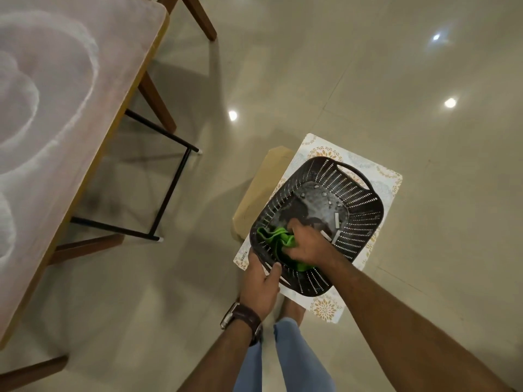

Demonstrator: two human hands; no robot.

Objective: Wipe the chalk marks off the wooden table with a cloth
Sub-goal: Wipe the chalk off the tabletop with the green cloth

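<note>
**Right hand on cloth inside basket, left hand bracing the rim**

Right hand point(307, 244) is down inside the dark slotted basket point(365, 222), fingers curled round the green cloth point(278, 240). Cloth bunches out from under the hand toward 9 o'clock, with a fold also showing under the wrist at 6 o'clock. It lies in the near-left part of the basket, against the wall.

Left hand point(261, 287) grips the basket's near rim at about 7 o'clock from the right hand, thumb hooked over the edge. Brown-strapped watch point(240, 319) on that wrist.

Basket floor at 1 o'clock from the right hand holds several short white chalk pieces point(336, 220), loose, apart from the cloth. Basket sits on a patterned mat point(390, 176) on top of a low tan stool point(260, 190).

Wooden table point(93, 137) is well apart, at 10 o'clock from the hands. Its top carries wide curved white chalk marks point(56, 80), smeared and hazy. Black metal frame point(172, 182) and wooden legs show below its edge. Glossy tiled floor point(368, 80) with light reflections.
</note>
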